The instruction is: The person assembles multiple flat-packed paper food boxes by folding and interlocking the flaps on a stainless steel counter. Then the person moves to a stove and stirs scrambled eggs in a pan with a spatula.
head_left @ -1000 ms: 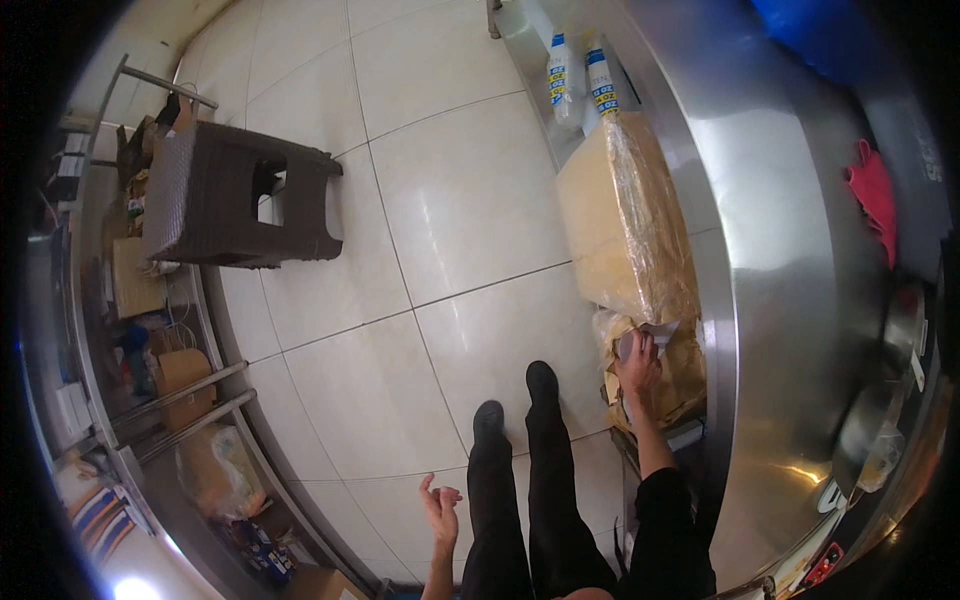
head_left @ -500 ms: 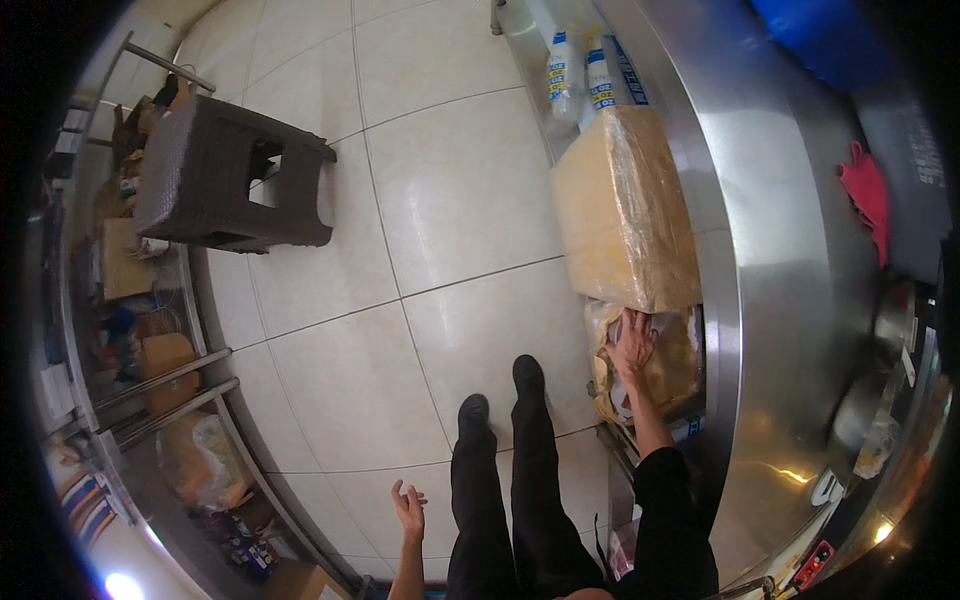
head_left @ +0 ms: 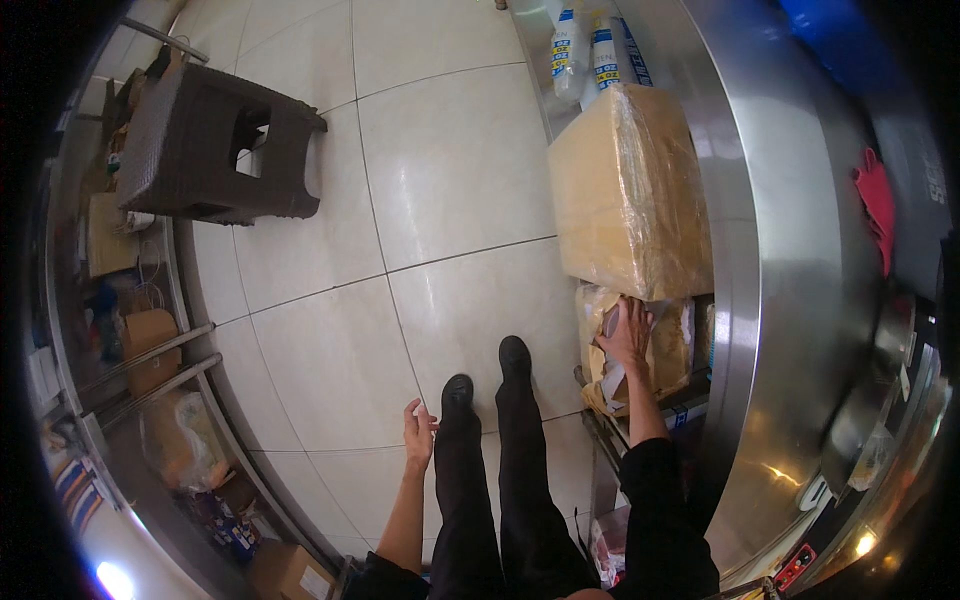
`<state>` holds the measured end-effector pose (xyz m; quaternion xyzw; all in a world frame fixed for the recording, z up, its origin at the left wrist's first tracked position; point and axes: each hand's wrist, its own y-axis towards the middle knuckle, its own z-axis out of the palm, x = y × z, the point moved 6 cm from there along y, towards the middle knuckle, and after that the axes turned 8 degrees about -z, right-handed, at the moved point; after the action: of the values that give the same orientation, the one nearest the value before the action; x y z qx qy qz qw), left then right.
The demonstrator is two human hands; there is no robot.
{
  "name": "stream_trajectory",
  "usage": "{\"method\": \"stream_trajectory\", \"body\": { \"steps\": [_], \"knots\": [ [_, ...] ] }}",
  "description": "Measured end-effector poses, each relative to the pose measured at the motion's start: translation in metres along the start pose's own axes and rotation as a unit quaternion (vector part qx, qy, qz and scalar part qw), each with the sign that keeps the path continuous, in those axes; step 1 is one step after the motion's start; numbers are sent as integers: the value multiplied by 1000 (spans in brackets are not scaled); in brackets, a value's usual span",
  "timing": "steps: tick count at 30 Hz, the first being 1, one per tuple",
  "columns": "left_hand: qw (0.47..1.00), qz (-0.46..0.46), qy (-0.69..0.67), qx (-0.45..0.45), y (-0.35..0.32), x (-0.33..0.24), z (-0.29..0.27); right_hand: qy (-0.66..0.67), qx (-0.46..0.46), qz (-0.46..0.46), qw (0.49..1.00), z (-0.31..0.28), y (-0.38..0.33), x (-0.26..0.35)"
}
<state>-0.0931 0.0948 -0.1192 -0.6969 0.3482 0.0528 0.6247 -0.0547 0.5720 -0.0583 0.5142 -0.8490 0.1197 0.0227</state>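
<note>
At lower centre, the left hand (head_left: pixel 418 436) is held loose, its grip spread and empty. The right hand (head_left: pixel 627 335) has been shifted onto the crinkled plastic bag (head_left: pixel 664 345) at centre right, grip spread flat; above, the wrapped box (head_left: pixel 625 190) is left untouched.

A commercial kitchen: long stainless steel counter (head_left: pixel 790 300), tiled floor (head_left: pixel 440 200), wire storage racks (head_left: pixel 150 360).
</note>
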Motion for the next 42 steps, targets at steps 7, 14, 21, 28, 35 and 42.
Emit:
{"method": "stream_trajectory", "body": {
  "steps": [7, 14, 21, 28, 35, 42],
  "knots": [
    [996, -83, 27, -30, -23, 31, -16, -21, -14, 99, 995, -24, -3, 12],
    [996, -43, -55, -61, -35, 21, -38, -7, -13, 277, 961, -42, -14, 10],
    [992, -10, -116, -55, -37, -16, -47, 77, -93, 255, 959, -54, -36, -3],
    [982, 1, -184, -32, -60, -71, -40, 129, -314, 140, 930, -116, -112, 17],
    [970, 235, -17, 65, -115, -171, -9, 380, -232, 98, 890, -172, -175, 131],
    [926, 301, 202, 111, -177, -261, -54, 705, 53, 65, 705, -221, -169, 209]
  ]
}}
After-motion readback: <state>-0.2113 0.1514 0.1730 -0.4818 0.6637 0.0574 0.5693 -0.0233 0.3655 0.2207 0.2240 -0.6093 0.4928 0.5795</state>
